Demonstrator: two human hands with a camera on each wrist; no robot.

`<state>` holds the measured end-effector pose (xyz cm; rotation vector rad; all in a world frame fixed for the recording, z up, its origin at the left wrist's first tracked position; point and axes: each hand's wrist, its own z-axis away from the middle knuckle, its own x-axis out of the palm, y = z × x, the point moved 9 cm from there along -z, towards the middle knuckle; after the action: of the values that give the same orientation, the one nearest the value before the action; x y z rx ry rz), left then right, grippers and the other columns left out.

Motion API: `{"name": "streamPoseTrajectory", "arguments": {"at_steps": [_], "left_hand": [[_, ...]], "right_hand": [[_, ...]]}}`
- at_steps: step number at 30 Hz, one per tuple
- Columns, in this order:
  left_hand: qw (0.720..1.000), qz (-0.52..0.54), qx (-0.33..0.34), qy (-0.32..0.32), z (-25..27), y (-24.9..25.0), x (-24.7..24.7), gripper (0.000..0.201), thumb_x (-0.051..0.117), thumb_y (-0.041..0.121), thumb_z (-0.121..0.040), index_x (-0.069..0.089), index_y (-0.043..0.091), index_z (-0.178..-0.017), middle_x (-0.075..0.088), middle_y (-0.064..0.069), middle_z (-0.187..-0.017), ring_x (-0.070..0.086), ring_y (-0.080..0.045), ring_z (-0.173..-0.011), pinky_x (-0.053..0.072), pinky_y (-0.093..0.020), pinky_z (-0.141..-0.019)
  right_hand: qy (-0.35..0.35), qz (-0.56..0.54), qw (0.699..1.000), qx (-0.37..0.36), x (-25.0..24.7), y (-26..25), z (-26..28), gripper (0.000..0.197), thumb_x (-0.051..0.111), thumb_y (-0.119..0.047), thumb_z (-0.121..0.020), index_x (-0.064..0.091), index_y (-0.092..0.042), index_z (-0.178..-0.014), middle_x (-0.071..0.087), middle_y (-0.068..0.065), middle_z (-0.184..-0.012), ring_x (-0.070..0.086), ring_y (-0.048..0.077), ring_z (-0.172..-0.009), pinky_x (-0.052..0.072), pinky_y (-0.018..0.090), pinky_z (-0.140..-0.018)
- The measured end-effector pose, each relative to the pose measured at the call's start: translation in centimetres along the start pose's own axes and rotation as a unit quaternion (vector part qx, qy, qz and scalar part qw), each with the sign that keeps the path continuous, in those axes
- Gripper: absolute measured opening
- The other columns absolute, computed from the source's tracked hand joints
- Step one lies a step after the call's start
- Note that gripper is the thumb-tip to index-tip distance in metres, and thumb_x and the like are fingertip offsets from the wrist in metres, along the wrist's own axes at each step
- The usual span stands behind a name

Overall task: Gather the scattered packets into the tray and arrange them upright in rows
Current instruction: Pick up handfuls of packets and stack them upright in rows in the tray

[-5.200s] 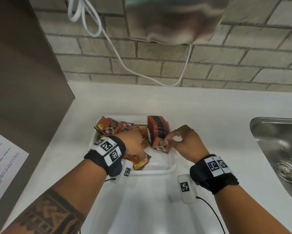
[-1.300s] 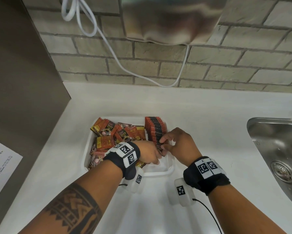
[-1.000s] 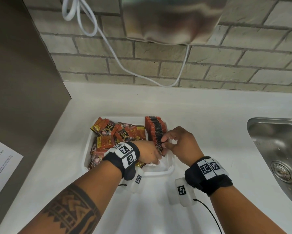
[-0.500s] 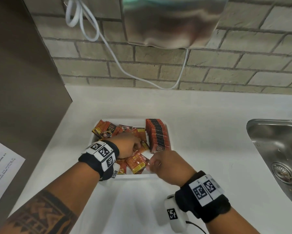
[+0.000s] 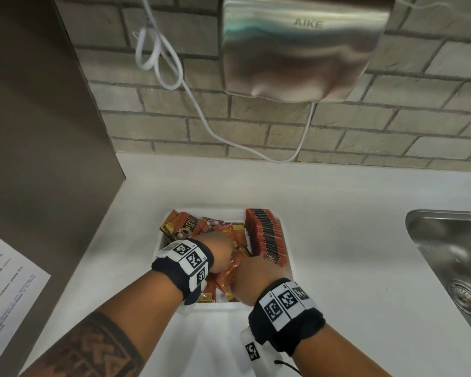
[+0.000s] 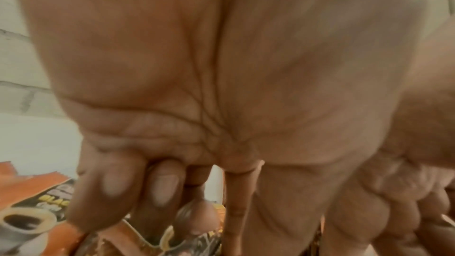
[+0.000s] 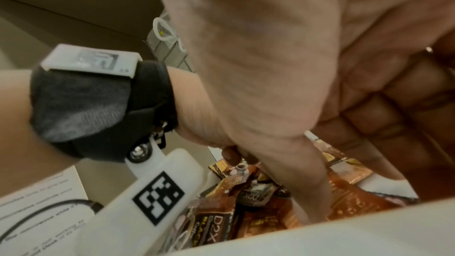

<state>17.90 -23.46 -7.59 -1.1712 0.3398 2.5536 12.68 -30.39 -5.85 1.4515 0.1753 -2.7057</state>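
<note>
While both hands work inside the tray, the stock stands as follows.

Packets, loose: orange-and-black coffee sachets [image 5: 186,227] lie flat and overlapping in the left and near parts of the tray, some partly under the hands.
Packets, filed: one upright row [image 5: 267,235] stands on edge along the tray's right wall, from the far wall toward the near end, faces packed together.
Handling, judged: light, thin, soft foil; likely slick and inclined to fan out or topple when stood alone.
Hold point, judged: pinch across the flat faces near a sealed edge, thumb one side, fingers the other; steady the row end while adding.
Tray: white, shallow, rounded rim [image 5: 288,240]; sits on the bench near its front edge.
Tray contents: packets only, as far as shows; none visible outside it.
Left hand [image 5: 220,250]: down in the loose heap at tray centre; the left wrist view shows fingers [image 6: 108,198] curled onto sachets, though a firm pinch cannot be told.
Right hand [image 5: 252,278]: at the near end, just beside the filed row; fingers [image 7: 317,192] reach down into the heap, and whether they grip a packet cannot be told.
Bench: white surface [image 5: 351,240], with steel sink [image 5: 452,254] at right and printed sheet [image 5: 8,289] at left.
Wall: brick, carrying a steel hand dryer [image 5: 302,47] and white cable [image 5: 158,58].
Progress, judged: one row built, most of the heap yet to stand.
</note>
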Motion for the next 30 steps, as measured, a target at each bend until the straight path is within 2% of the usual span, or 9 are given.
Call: {"name": "streamPoseTrajectory", "arguments": {"at_steps": [2, 5, 9, 13, 15, 18, 21, 26, 30], "left_hand": [[1.0, -0.009, -0.002, 0.003, 0.0, -0.2, 0.0, 0.036, 0.048, 0.014, -0.098, 0.067, 0.009, -0.128, 0.068, -0.012, -0.124, 0.066, -0.027, -0.106, 0.057, -0.038, -0.094], [0.999, -0.002, 0.003, 0.046, -0.1, 0.0, -1.0, 0.037, 0.052, 0.015, -0.095, 0.067, 0.01, -0.128, 0.065, -0.012, -0.127, 0.065, -0.028, -0.108, 0.057, -0.038, -0.092], [0.994, 0.005, 0.015, 0.112, -0.1, 0.3, -2.7, 0.042, 0.057, 0.019, -0.094, 0.06, 0.018, -0.136, 0.042, -0.009, -0.143, 0.046, -0.03, -0.126, 0.05, -0.042, -0.099], [0.997, -0.034, 0.046, 0.045, 0.3, 1.6, -2.1, 0.059, 0.048, 0.015, -0.097, 0.039, 0.027, -0.154, 0.019, 0.003, -0.164, 0.018, -0.035, -0.147, 0.026, -0.051, -0.118], [0.997, -0.056, 0.045, 0.022, 0.3, 1.9, -1.8, 0.056, 0.043, 0.016, -0.102, 0.033, 0.022, -0.157, 0.022, -0.001, -0.165, 0.02, -0.035, -0.148, 0.02, -0.049, -0.119], [0.998, -0.062, 0.025, 0.008, -0.2, 1.4, -1.3, 0.053, 0.046, 0.021, -0.103, 0.037, 0.016, -0.155, 0.031, -0.008, -0.16, 0.034, -0.034, -0.143, 0.034, -0.044, -0.113], [0.997, -0.081, 0.011, -0.007, -0.5, 1.1, -0.9, 0.05, 0.047, 0.025, -0.103, 0.042, 0.015, -0.152, 0.04, -0.011, -0.154, 0.04, -0.034, -0.139, 0.04, -0.045, -0.109], [0.994, -0.111, -0.023, -0.007, -0.7, 0.4, -1.3, 0.048, 0.044, 0.028, -0.105, 0.044, 0.016, -0.151, 0.039, -0.014, -0.153, 0.024, -0.039, -0.145, 0.026, -0.051, -0.115], [0.998, -0.045, -0.046, 0.009, -1.6, -0.7, -1.1, 0.052, 0.052, 0.032, -0.1, 0.042, 0.016, -0.149, 0.032, -0.012, -0.149, 0.019, -0.037, -0.143, 0.039, -0.052, -0.11]], "right_hand": [[0.005, -0.003, 1.0, 0.014, 0.0, 0.0, 0.0, 0.021, 0.052, -0.021, -0.094, 0.065, -0.01, -0.107, 0.064, 0.004, -0.096, 0.063, 0.022, -0.088, 0.047, 0.03, -0.07], [0.016, -0.015, 1.0, 0.012, 0.1, -0.1, 0.1, 0.02, 0.054, -0.025, -0.094, 0.064, -0.011, -0.105, 0.063, 0.003, -0.093, 0.058, 0.02, -0.08, 0.047, 0.029, -0.07], [0.024, -0.014, 1.0, -0.005, 0.2, -0.3, 0.2, 0.023, 0.052, -0.026, -0.097, 0.064, -0.01, -0.108, 0.066, 0.004, -0.099, 0.063, 0.022, -0.088, 0.045, 0.03, -0.07], [0.031, -0.021, 0.999, -0.014, 0.2, -0.3, 0.1, 0.023, 0.051, -0.027, -0.098, 0.064, -0.01, -0.107, 0.068, 0.006, -0.104, 0.065, 0.023, -0.096, 0.045, 0.03, -0.071], [0.026, -0.02, 0.999, -0.014, 0.4, -0.2, 0.0, 0.024, 0.051, -0.028, -0.098, 0.064, -0.01, -0.108, 0.068, 0.006, -0.104, 0.065, 0.023, -0.096, 0.046, 0.029, -0.073], [0.012, -0.014, 1.0, -0.003, 0.9, -0.1, -0.4, 0.025, 0.053, -0.029, -0.096, 0.065, -0.01, -0.107, 0.063, 0.004, -0.094, 0.06, 0.02, -0.086, 0.049, 0.028, -0.074], [0.008, -0.008, 1.0, -0.01, 1.1, -0.2, -0.6, 0.025, 0.051, -0.027, -0.097, 0.065, -0.01, -0.106, 0.061, 0.004, -0.092, 0.055, 0.02, -0.081, 0.049, 0.029, -0.075], [0.017, -0.01, 1.0, -0.022, 1.1, -0.4, -0.8, 0.023, 0.052, -0.03, -0.098, 0.064, -0.011, -0.105, 0.058, 0.002, -0.089, 0.054, 0.018, -0.08, 0.044, 0.028, -0.071], [0.024, -0.017, 0.999, -0.031, 1.1, -0.5, -0.9, 0.023, 0.051, -0.029, -0.098, 0.061, -0.012, -0.11, 0.067, 0.005, -0.105, 0.059, 0.02, -0.086, 0.043, 0.028, -0.072]]}}
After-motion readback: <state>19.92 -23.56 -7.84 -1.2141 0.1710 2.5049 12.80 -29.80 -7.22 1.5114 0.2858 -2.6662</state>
